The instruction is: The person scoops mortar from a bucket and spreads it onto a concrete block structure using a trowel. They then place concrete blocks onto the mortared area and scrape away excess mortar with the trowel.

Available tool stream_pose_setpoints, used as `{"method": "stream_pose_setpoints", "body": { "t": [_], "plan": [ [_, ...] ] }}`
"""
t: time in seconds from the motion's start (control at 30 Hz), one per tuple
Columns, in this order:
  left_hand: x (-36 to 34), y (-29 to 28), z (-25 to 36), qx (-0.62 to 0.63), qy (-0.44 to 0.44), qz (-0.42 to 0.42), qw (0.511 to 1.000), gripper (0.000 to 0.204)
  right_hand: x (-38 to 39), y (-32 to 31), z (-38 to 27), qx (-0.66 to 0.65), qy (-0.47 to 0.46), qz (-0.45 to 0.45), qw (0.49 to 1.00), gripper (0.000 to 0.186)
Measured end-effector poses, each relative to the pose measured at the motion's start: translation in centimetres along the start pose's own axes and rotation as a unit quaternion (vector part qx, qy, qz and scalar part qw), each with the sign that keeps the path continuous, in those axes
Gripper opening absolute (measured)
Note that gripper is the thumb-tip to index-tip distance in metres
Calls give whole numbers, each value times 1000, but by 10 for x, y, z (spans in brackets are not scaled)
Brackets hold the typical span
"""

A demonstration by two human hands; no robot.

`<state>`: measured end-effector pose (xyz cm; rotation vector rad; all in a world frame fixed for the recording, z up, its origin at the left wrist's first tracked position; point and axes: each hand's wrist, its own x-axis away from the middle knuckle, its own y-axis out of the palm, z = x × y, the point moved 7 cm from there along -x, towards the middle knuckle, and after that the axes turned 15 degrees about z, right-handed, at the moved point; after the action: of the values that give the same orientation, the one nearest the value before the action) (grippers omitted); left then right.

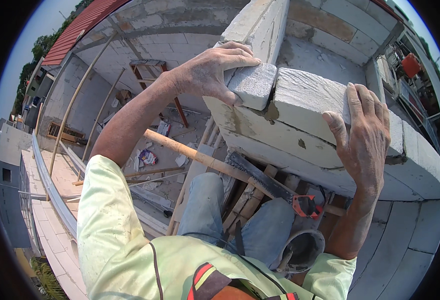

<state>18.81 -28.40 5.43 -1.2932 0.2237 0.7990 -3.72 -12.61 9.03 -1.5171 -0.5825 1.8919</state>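
Note:
Along the top of a wall of white aerated concrete blocks, a short block (252,86) sits beside a longer block (307,92). A narrow gap with some grey mortar separates their near ends. My left hand (212,72) is closed over the short block's left end, thumb on the near face and fingers across the top. My right hand (364,131) grips the longer block toward its right end, its thumb on the near side and its fingers reaching over the top. The undersides of both blocks are hidden.
Below the wall, a handsaw (265,179) with a red handle lies across wooden planks near my knees. A bucket (321,242) of grey mortar stands at my right. A bamboo pole (195,154) crosses before me. Far below left is a littered floor (152,145) with a wooden stand (177,102).

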Motion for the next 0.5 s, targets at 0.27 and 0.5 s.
{"method": "stream_pose_setpoints", "body": {
  "t": [0.27,0.5],
  "plan": [
    [0,2,5,15,5,1,1000,89,14,-11,0,-16,-11,64,998,71],
    [-9,5,3,20,38,-4,999,83,101,-78,34,-112,76,251,958,50]
  ]
}}
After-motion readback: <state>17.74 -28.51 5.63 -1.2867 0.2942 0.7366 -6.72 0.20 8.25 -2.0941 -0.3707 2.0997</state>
